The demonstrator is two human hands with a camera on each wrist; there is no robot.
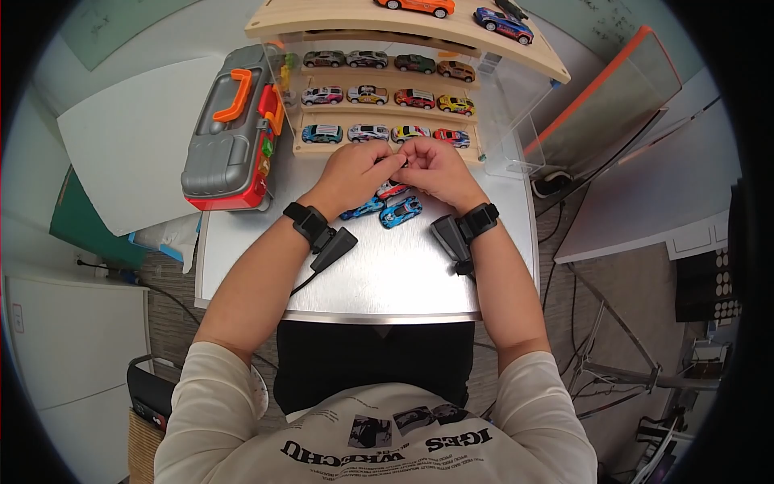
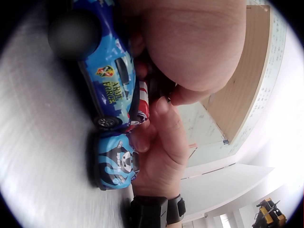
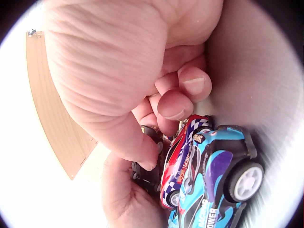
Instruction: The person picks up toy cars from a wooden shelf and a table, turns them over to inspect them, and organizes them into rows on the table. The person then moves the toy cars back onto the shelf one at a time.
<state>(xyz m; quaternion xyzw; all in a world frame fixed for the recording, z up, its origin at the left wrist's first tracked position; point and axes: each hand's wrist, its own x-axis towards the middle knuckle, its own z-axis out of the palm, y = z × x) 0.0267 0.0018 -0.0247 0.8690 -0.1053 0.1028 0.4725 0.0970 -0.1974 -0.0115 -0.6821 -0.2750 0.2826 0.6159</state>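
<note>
Over the metal table, the left hand (image 1: 353, 176) and right hand (image 1: 439, 171) meet at the fingertips. Between them a small dark toy car (image 3: 148, 176) is pinched, its black underside showing in the right wrist view; the fingers cover much of it. A red toy car (image 1: 392, 189) with white and checkered parts stands just below the hands. Beside it are a blue car (image 1: 363, 210) marked "ARMY FORCE" in the left wrist view and a light-blue car (image 1: 401, 212) with black flame shapes, both on the tabletop.
A wooden rack (image 1: 387, 152) behind the hands holds rows of toy cars. On its top stand an orange car (image 1: 416, 6) and a blue car (image 1: 503, 26). A grey-and-red toolbox (image 1: 222, 137) is at the left. The table's front edge (image 1: 379, 318) lies near the person.
</note>
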